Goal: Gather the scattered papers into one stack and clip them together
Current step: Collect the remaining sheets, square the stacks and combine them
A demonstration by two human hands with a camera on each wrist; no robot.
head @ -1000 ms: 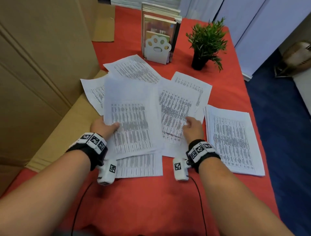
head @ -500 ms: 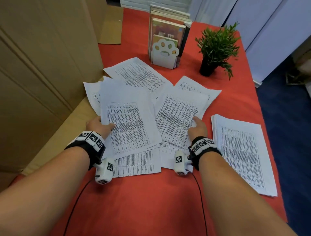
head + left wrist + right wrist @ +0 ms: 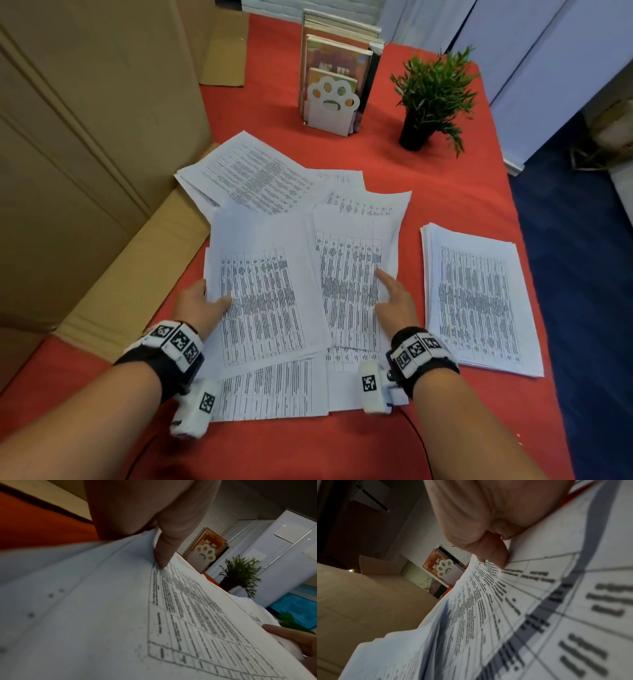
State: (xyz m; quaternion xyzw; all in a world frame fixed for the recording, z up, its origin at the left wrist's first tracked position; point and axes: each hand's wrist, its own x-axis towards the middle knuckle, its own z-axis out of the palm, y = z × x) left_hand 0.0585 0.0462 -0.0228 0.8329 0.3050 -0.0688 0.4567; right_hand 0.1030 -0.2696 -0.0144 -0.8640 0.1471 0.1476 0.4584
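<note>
While gripped (both hands [image 3: 202,305]): papers [image 3: 270,294].

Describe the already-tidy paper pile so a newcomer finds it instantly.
Start at the red table and find the potted plant at its far right. Come straight toward the near edge: the neat stack lies right of the right hand. Unlike the fanned, overlapping loose sheets at centre, its edges are squared and nothing touches it.

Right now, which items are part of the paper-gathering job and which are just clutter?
Job:
- scattered papers
- sheets gripped by left hand
- sheets gripped by right hand
- neat paper stack

Clutter:
- potted plant
- paw-print bookend with books
- cardboard box

No clip visible.
</note>
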